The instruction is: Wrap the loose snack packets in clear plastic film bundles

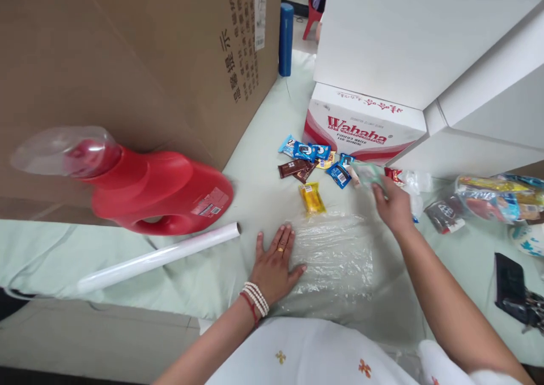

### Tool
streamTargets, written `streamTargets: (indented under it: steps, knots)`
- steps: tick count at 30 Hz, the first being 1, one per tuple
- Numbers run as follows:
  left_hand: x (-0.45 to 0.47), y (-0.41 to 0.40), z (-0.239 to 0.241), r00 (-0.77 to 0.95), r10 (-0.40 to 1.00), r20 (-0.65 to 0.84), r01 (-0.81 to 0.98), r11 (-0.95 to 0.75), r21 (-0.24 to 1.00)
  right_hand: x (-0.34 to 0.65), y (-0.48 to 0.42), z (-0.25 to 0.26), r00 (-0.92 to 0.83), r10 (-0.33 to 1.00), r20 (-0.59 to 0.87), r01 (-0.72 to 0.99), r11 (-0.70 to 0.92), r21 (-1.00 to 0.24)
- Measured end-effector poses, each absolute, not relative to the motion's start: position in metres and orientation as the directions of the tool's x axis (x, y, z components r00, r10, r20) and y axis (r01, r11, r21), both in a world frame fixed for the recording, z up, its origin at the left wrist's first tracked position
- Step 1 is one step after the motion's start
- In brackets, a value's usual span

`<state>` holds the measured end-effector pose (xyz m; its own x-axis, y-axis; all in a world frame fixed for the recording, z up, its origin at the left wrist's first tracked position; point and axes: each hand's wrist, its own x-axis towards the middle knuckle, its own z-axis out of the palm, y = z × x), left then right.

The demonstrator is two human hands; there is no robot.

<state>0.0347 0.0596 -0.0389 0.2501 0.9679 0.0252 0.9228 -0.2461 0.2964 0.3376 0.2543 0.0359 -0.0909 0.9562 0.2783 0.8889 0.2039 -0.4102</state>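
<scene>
My left hand (274,269) lies flat, fingers stretched out, at the left edge of a wrinkled clear plastic sheet (335,260) on the cloth. At the right, my right hand (393,206) pinches a blurred clear plastic bag (368,173) with a greenish edge. Just beyond the sheet is a yellow wrapped snack (312,198). Behind it sit several small packets: blue ones (306,151), a brown one (293,168) and another blue packet (339,175) close to the bag. A red packet (394,175) shows behind my right hand.
A red jug (165,189) and a white roll (161,257) lie at left, before a large brown carton (148,62). A Wahaha box (361,127) stands behind the packets. On the right are a bag of snacks (497,195), a phone (510,286) and keys (534,308).
</scene>
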Motion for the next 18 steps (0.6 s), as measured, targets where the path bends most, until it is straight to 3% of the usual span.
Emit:
streamTargets:
  steps: [1, 3, 6, 9, 12, 15, 18]
  knots:
    - [0.035, 0.059, -0.039, 0.248, 0.968, 0.029, 0.92, -0.245, 0.306, 0.351, 0.235, 0.044, 0.015, 0.976, 0.219, 0.87, 0.095, -0.484]
    - [0.035, 0.06, -0.039, 0.249, 0.968, 0.033, 0.914, -0.246, 0.322, 0.369, 0.199, 0.058, 0.057, 0.998, 0.023, 0.77, -0.03, -0.638]
    - [0.034, 0.061, -0.04, 0.261, 0.965, 0.037, 0.909, -0.258, 0.328, 0.371, 0.16, 0.069, -0.182, 0.943, -0.279, 0.586, -0.124, -0.801]
    - [0.034, 0.061, -0.041, 0.27, 0.962, 0.039, 0.911, -0.268, 0.314, 0.348, 0.148, 0.066, -0.459, 0.788, -0.411, 0.515, -0.141, -0.845]
    - [0.035, 0.061, -0.041, 0.251, 0.967, 0.039, 0.918, -0.25, 0.307, 0.321, 0.155, 0.055, -0.524, 0.786, -0.329, 0.631, 0.098, -0.77]
    - [0.037, 0.061, -0.041, 0.231, 0.972, 0.037, 0.924, -0.231, 0.305, 0.3, 0.156, 0.039, -0.479, 0.873, -0.091, 0.764, 0.364, -0.533]
    - [0.038, 0.061, -0.04, 0.228, 0.973, 0.044, 0.922, -0.23, 0.312, 0.286, 0.139, 0.022, -0.607, 0.793, -0.046, 0.727, 0.531, -0.436]
